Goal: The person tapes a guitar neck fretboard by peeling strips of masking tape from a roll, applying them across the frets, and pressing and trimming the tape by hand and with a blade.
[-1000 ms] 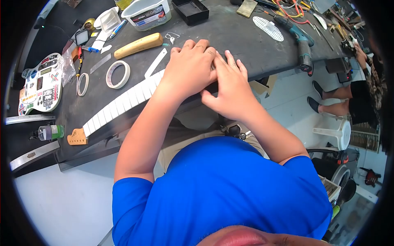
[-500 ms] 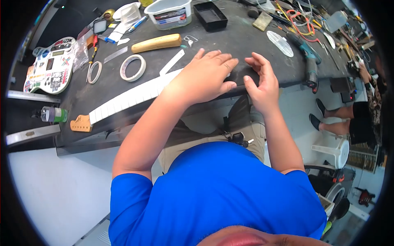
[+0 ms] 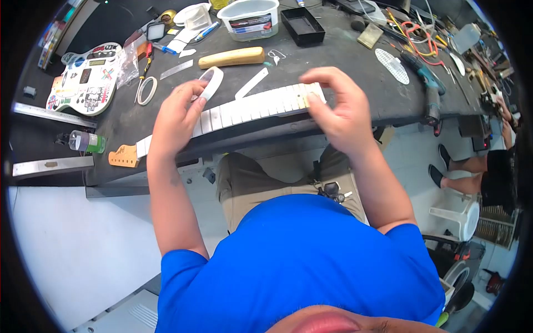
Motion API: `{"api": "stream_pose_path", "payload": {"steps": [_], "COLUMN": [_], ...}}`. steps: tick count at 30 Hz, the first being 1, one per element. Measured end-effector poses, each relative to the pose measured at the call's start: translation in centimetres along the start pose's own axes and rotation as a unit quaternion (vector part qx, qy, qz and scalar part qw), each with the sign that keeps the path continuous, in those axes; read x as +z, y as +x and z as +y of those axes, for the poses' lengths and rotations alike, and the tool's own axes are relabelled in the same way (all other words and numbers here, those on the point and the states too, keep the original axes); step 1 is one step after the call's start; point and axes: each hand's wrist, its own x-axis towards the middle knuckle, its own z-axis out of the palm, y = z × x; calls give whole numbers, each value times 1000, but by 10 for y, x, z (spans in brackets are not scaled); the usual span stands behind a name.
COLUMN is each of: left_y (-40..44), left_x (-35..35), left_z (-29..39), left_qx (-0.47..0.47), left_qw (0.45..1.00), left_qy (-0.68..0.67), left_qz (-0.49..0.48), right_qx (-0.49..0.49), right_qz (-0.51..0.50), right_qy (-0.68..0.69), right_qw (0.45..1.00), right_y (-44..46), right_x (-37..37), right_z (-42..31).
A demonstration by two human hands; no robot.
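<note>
A guitar neck lies along the bench's near edge, its face covered with white tape between the frets. Its bare wooden headstock points left. My left hand grips the near rim of a masking tape roll between thumb and fingers, and the roll is tilted up off the bench. Over the neck's right end, where some yellowish wood shows, my right hand is curved with thumb and fingers apart. Whether its thumb touches the neck, I cannot tell. A short white strip lies just behind the neck.
A wooden block, a clear tub and a black tray stand farther back. A sticker-covered guitar body is at left. A power drill and cluttered tools lie right. Another person's legs show at far right.
My left hand has moved left from the neck's right part and taken hold of the tape roll, tipping it up. My right hand has come left over the neck's end. The view has shifted slightly.
</note>
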Motion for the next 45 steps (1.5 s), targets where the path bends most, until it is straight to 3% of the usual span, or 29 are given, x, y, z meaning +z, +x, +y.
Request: {"api": "stream_pose_path", "payload": {"steps": [3,5,11,23,29,32,35,38,45], "left_y": [-12,-17,-33,-42,-43,-46,-48,-48,-44], "left_x": [6,10,13,26,23,26,37,37,41], "left_z": [51,67,84,105,105,108,119,111,106], "left_qx": [-46,13,54,97,104,86,12,-17,-46], "left_qw": [994,997,996,993,994,995,994,995,984], "left_qy": [-95,-76,-70,-26,-19,-27,-89,-78,-163], "left_qz": [-27,-14,1,64,40,31,60,55,48], "right_qx": [-61,-80,-38,-76,-98,-147,-91,-88,-80], "right_qz": [-14,-9,-26,9,-45,-68,-68,0,-78], "right_qy": [13,31,35,-2,-7,-107,-92,-2,-25], "right_qw": [998,996,998,997,994,981,989,996,993], "right_y": [17,24,22,14,18,17,17,19,17], "right_x": [33,48,57,57,47,46,50,52,45], "right_z": [-21,-33,-51,-55,-53,-50,-49,-44,-34]}}
